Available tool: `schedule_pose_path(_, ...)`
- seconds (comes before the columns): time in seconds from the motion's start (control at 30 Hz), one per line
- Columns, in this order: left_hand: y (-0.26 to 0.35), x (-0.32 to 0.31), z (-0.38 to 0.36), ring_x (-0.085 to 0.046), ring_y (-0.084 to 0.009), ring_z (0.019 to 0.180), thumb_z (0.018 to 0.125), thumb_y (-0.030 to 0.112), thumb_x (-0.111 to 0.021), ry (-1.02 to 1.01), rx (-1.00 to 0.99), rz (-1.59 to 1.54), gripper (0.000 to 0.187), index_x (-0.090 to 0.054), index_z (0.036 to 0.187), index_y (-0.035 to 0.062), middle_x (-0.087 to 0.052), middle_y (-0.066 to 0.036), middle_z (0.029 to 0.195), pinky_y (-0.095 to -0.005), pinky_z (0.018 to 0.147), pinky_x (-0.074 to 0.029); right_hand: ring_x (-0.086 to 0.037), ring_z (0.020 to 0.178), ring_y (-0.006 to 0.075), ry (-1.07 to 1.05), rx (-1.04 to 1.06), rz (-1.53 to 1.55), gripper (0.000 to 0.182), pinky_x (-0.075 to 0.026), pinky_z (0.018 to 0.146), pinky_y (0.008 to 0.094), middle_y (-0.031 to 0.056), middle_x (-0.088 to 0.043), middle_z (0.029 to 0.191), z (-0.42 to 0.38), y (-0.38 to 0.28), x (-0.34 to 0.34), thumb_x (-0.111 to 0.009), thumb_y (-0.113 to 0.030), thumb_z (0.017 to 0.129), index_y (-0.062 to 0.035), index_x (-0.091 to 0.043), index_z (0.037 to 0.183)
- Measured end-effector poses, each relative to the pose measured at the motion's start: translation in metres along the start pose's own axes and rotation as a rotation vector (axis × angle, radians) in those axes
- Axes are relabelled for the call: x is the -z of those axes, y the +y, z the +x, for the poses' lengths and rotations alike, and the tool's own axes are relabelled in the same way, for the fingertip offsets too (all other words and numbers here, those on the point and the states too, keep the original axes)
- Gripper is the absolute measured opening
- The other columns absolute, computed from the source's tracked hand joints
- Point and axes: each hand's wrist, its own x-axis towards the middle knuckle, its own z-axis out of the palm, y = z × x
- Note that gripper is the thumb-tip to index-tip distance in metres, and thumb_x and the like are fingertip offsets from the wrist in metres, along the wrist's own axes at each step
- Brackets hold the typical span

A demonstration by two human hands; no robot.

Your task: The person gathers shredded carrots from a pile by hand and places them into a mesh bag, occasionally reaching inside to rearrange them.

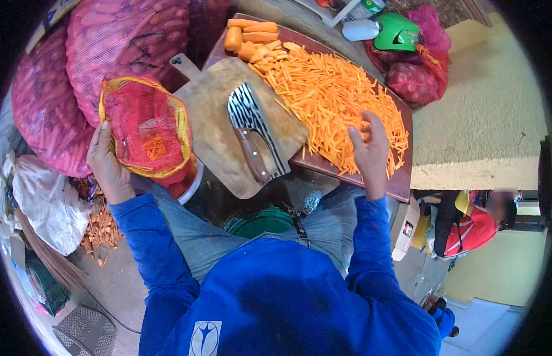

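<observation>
The left hand (108,155) was gripping the yellow rim of a mesh bag (124,148), whose mouth stood wide just to the right of that hand. A small clump of orange shreds (153,148) showed inside. The right hand (372,151) was over the carrot strips (341,89), fingers parted and grasping nothing visible; whether its fingertips touched the strips could not be determined.

The strips lay heaped on the surface (400,185) beneath and beyond the right hand. Carrot pieces (252,37) sat at the heap's far end, to the left of the right hand. Between the two hands lay a board (213,113), bearing a knife (243,107) with a striped blade.

Hazards noted. The knife lay uncovered between the hands; a low reach across could, in the inspector's judgement, cut a finger or knock it off, as its striped end appeared to pass the board's near edge. Strips near the right hand lay close to the surface's edge, so a hurried scoop could push some over. The bag was held on one side only; its far rim could sag under a load and cause spillage. Thin shreds might also slip through the mesh.
</observation>
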Motion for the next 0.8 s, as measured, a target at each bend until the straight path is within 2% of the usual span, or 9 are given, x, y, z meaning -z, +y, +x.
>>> schedule_pose_path(0.03, 0.000, -0.001, -0.001, -0.067, -0.0152, 0.086, 0.097, 0.008, -0.060, -0.009, -0.004, 0.012, 0.022, -0.064, 0.113, -0.0060, -0.071, -0.010, 0.099, -0.0266, 0.078, -0.054, -0.053, 0.123, 0.0376, 0.037, -0.004, -0.184, 0.060, -0.045, 0.101, 0.0446, 0.0244, -0.052, 0.135, -0.012, 0.029, 0.014, -0.075, -0.024, 0.083, -0.0014, -0.052, 0.134)
schedule_pose_path(0.07, 0.000, -0.004, -0.002, -0.068, -0.0152, 0.086, 0.097, 0.009, -0.060, -0.032, 0.001, -0.012, 0.021, -0.065, 0.111, -0.0058, -0.070, -0.010, 0.099, -0.0270, 0.078, -0.054, -0.053, 0.123, 0.0376, 0.041, -0.011, -0.185, 0.060, -0.045, 0.101, 0.0446, 0.0244, -0.052, 0.135, -0.027, 0.051, 0.024, -0.075, -0.024, 0.083, -0.0014, -0.052, 0.134)
schedule_pose_path(0.13, -0.003, -0.006, 0.000, -0.068, -0.0153, 0.087, 0.097, 0.008, -0.060, -0.012, 0.002, 0.009, 0.021, -0.065, 0.111, -0.0059, -0.070, -0.010, 0.100, -0.0273, 0.078, -0.054, -0.040, 0.133, 0.0432, 0.027, -0.083, -0.499, 0.091, -0.033, 0.109, 0.0507, 0.0301, -0.044, 0.141, -0.057, 0.083, 0.034, -0.079, -0.040, 0.077, -0.0015, -0.036, 0.147)
schedule_pose_path(0.17, -0.004, -0.007, 0.001, -0.068, -0.0154, 0.087, 0.096, 0.008, -0.060, 0.017, -0.001, 0.025, 0.020, -0.065, 0.111, -0.0059, -0.070, -0.010, 0.101, -0.0275, 0.079, -0.055, -0.040, 0.133, 0.0432, 0.030, -0.092, -0.496, 0.091, -0.033, 0.109, 0.0507, 0.0301, -0.044, 0.141, -0.070, 0.094, 0.029, -0.079, -0.040, 0.077, -0.0015, -0.036, 0.147)
schedule_pose_path(0.27, -0.006, -0.012, 0.000, -0.068, -0.0158, 0.088, 0.096, 0.007, -0.061, 0.013, 0.005, 0.055, 0.020, -0.064, 0.111, -0.0060, -0.070, -0.011, 0.101, -0.0280, 0.079, -0.055, -0.027, 0.138, 0.0507, -0.096, -0.269, -0.433, 0.121, -0.026, 0.111, 0.0567, 0.0368, -0.026, 0.149, -0.089, 0.100, 0.017, -0.080, -0.057, 0.068, -0.0032, -0.015, 0.154)
schedule_pose_path(0.37, -0.007, -0.014, -0.001, -0.067, -0.0159, 0.089, 0.096, 0.007, -0.061, -0.047, 0.039, 0.020, 0.020, -0.064, 0.111, -0.0061, -0.070, -0.011, 0.102, -0.0282, 0.080, -0.055, -0.034, 0.133, 0.0500, -0.007, -0.229, -0.466, 0.126, -0.030, 0.109, 0.0569, 0.0330, -0.032, 0.144, -0.087, 0.098, -0.008, -0.084, -0.054, 0.061, -0.0056, -0.016, 0.155)
schedule_pose_path(0.4, -0.008, -0.014, -0.002, -0.067, -0.0159, 0.089, 0.096, 0.007, -0.061, -0.051, 0.038, 0.021, 0.020, -0.064, 0.111, -0.0061, -0.070, -0.011, 0.102, -0.0282, 0.080, -0.055, -0.029, 0.135, 0.0529, 0.001, -0.262, -0.473, 0.129, -0.027, 0.109, 0.0611, 0.0349, -0.022, 0.150, -0.084, 0.101, -0.016, -0.083, -0.056, 0.062, -0.0101, -0.009, 0.156)
schedule_pose_path(0.63, -0.006, -0.013, -0.004, -0.067, -0.0152, 0.088, 0.097, 0.009, -0.060, -0.035, 0.031, 0.042, 0.020, -0.065, 0.110, -0.0055, -0.070, -0.010, 0.103, -0.0278, 0.079, -0.054, -0.029, 0.134, 0.0539, 0.023, -0.255, -0.493, 0.127, -0.025, 0.110, 0.0591, 0.0384, -0.015, 0.152, -0.048, 0.119, -0.024, -0.082, -0.057, 0.064, -0.0084, -0.009, 0.156)
schedule_pose_path(0.8, -0.010, -0.011, 0.000, -0.067, -0.0149, 0.088, 0.097, 0.008, -0.060, -0.022, 0.013, 0.082, 0.020, -0.065, 0.111, -0.0050, -0.070, -0.010, 0.103, -0.0273, 0.079, -0.054, -0.030, 0.132, 0.0554, 0.011, -0.282, -0.493, 0.122, -0.030, 0.106, 0.0589, 0.0352, -0.012, 0.153, -0.030, 0.138, -0.020, -0.087, -0.033, 0.064, -0.0136, -0.010, 0.157)
